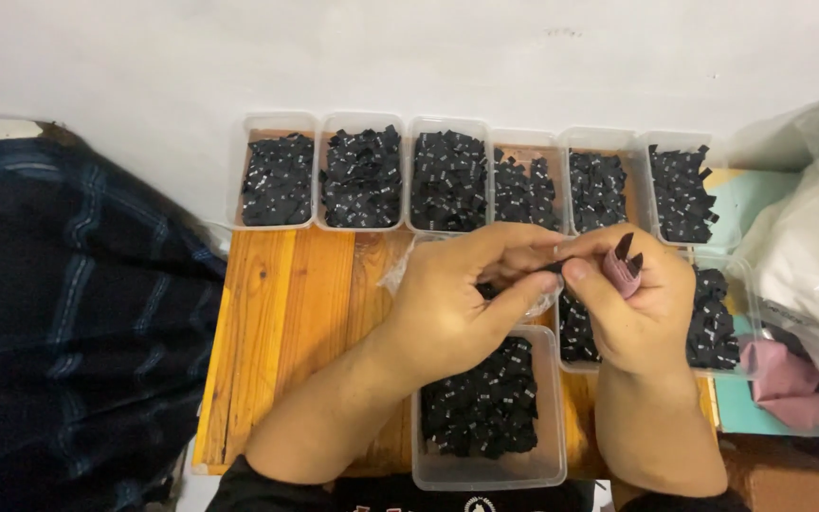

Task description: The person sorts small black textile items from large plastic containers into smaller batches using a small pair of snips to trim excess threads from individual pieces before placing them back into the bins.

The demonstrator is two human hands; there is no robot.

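Above the wooden board (277, 313), the left hand (452, 303) and the right hand (642, 313) meet at the fingertips, touching each other over the near row of containers.

The left hand is closed, thumb and fingers pinched on a clear plastic bag (400, 270) and some small black tags; how many it holds cannot be told. The right hand is closed on a pink strip (623, 275), pressed between thumb and fingers, with a few black tags (627, 251) standing up from the grip.

Directly below the hands, a clear plastic tub (485, 469) rests at the near edge of the board, partly filled with black tags. A second tub (727, 370) of the same tags sits just to its right, partly covered by the right hand.

Along the far edge of the board, a row of six clear tubs (282, 123) stands side by side against the white wall (409, 57), each holding black tags.

At the left, dark plaid fabric (59, 313) lies beside the board. At the right, a white plastic bag (808, 237) lies over a teal surface (746, 204), with pink material (789, 379) near it.
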